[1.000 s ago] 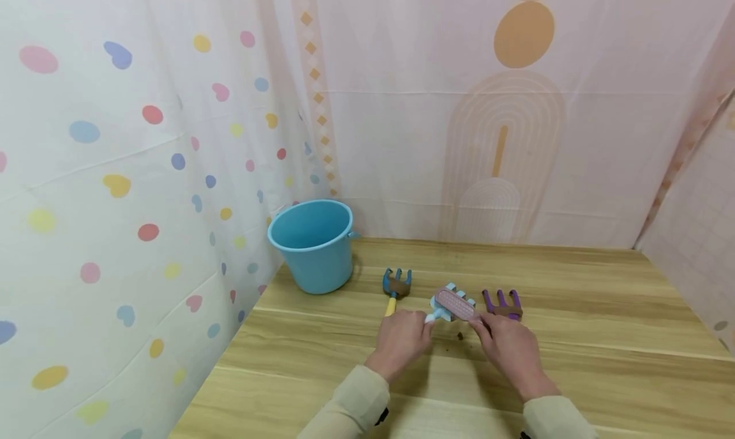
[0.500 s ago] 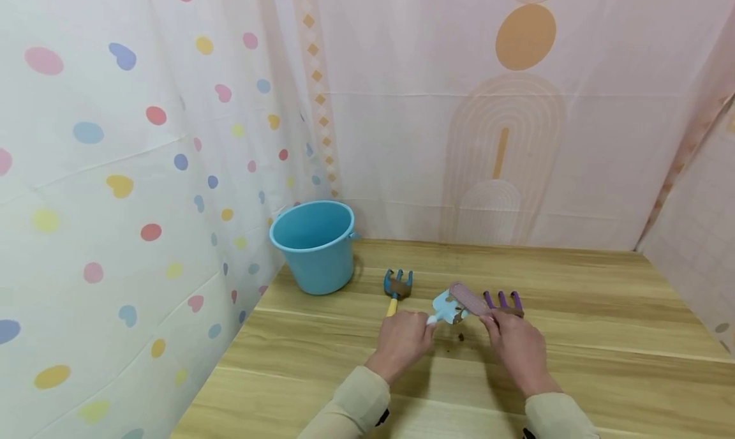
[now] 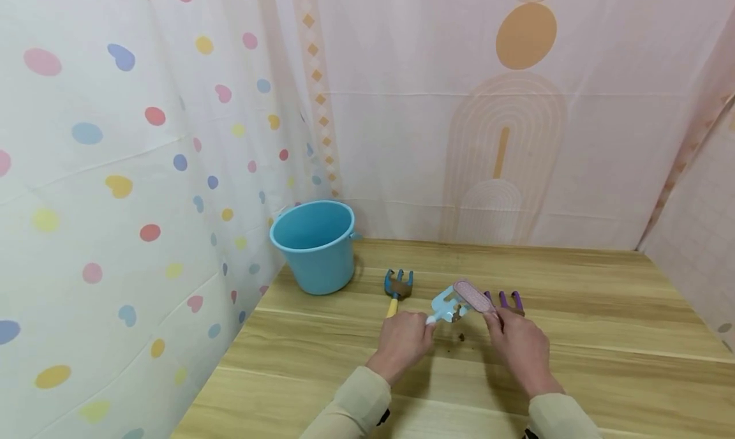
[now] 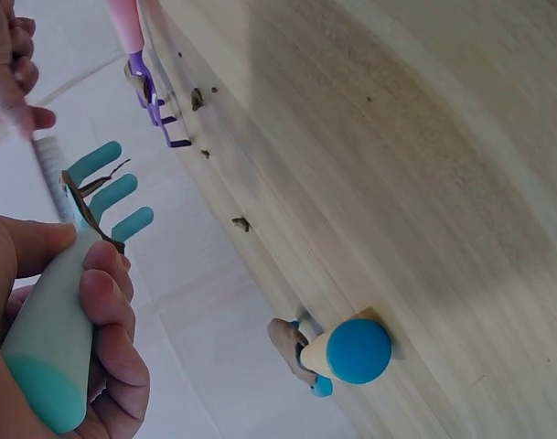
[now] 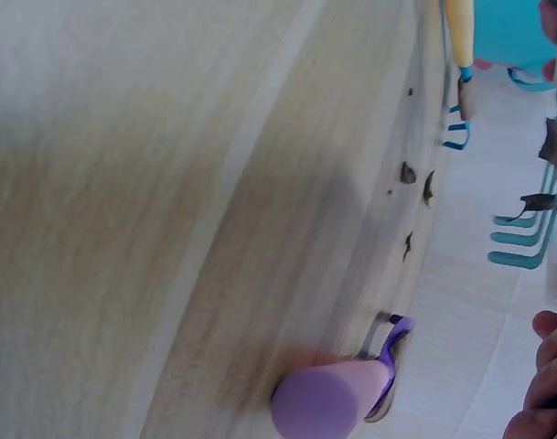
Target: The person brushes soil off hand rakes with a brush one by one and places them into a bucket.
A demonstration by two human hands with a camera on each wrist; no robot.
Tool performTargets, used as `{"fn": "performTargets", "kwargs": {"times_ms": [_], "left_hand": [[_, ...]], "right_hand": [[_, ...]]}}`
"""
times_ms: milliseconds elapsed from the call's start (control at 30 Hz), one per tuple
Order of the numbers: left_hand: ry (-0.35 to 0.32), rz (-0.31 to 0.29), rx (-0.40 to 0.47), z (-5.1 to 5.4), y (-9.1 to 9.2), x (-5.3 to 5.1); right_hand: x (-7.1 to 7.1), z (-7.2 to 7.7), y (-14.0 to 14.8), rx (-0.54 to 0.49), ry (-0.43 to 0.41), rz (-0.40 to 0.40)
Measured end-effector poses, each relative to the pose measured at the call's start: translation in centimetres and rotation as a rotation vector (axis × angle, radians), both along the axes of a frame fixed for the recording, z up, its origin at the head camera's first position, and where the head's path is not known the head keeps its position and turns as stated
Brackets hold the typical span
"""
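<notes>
In the head view my left hand (image 3: 402,340) grips the handle of a small light-blue hand rake (image 3: 443,305), raised above the table. Brown leaf-like bits (image 4: 91,206) cling to the rake's head. My right hand (image 3: 521,346) holds a pinkish brush (image 3: 473,296) by its handle, its head over the rake's tines. Pale bristles (image 4: 51,174) show in the left wrist view, blurred. Left of my left hand lies a blue rake (image 3: 397,284) with a yellow handle and brown matter on it. A purple rake (image 3: 504,298) with brown matter lies behind my right hand, partly hidden.
A light-blue bucket (image 3: 318,260) stands at the table's back left. Several brown crumbs (image 5: 408,174) are scattered on the wooden table (image 3: 310,362) below the hands. Patterned curtains (image 3: 396,139) hang behind the table and at its sides.
My right hand and the brush have moved right and slightly away across the rake, uncovering more of its head. Less brown matter shows on the rake than half a second ago. The left hand has barely moved.
</notes>
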State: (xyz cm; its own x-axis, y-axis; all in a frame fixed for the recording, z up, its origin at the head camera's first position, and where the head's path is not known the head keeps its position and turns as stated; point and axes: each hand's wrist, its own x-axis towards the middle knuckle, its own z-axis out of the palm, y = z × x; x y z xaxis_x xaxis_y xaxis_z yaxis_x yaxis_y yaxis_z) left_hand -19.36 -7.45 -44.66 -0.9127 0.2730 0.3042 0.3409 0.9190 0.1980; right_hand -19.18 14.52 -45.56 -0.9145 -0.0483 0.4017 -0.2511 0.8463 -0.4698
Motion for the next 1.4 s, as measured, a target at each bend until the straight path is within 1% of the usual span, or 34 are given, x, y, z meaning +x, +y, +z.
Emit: {"fn": "performTargets", "kwargs": {"times_ms": [67, 133, 233, 300, 367, 500, 600, 700, 800, 1000, 1167, 1400], "left_hand": [[-0.002, 0.010, 0.001, 0.0, -0.1, -0.1], [0.003, 0.018, -0.007, -0.1, -0.2, -0.3], [0.010, 0.024, -0.026, -0.2, -0.2, -0.5], [0.005, 0.028, -0.024, -0.1, -0.3, -0.6], [-0.008, 0.026, -0.011, -0.1, -0.3, -0.6], [-0.022, 0.013, 0.014, 0.0, -0.2, -0.4], [-0.014, 0.003, 0.013, 0.0, -0.1, -0.3], [0.000, 0.002, 0.005, 0.0, 0.0, -0.2], [0.011, 0.002, 0.000, 0.1, 0.1, -0.1], [-0.007, 0.002, 0.005, 0.1, 0.2, 0.1], [-0.014, 0.002, -0.007, 0.2, 0.3, 0.2], [0.001, -0.010, -0.003, 0.0, 0.3, 0.2]], "right_hand": [[0.2, 0.1, -0.3, -0.006, -0.009, 0.024], [0.3, 0.1, -0.6, 0.000, 0.011, 0.063], [0.3, -0.2, -1.0, 0.045, 0.113, 0.129], [0.4, -0.4, -1.1, 0.082, 0.171, 0.148], [0.4, -0.5, -1.1, 0.111, 0.208, 0.144], [0.5, -0.5, -1.1, 0.122, 0.178, 0.101], [0.4, -0.4, -1.1, 0.116, 0.138, 0.078], [0.4, -0.5, -1.2, 0.108, 0.121, 0.061], [0.5, -0.6, -1.2, 0.103, 0.126, 0.049], [0.4, -0.9, -1.0, 0.104, 0.144, 0.024], [0.2, -0.9, -0.6, 0.098, 0.136, 0.021], [0.1, -0.9, -0.4, 0.074, 0.119, 0.020]]}}
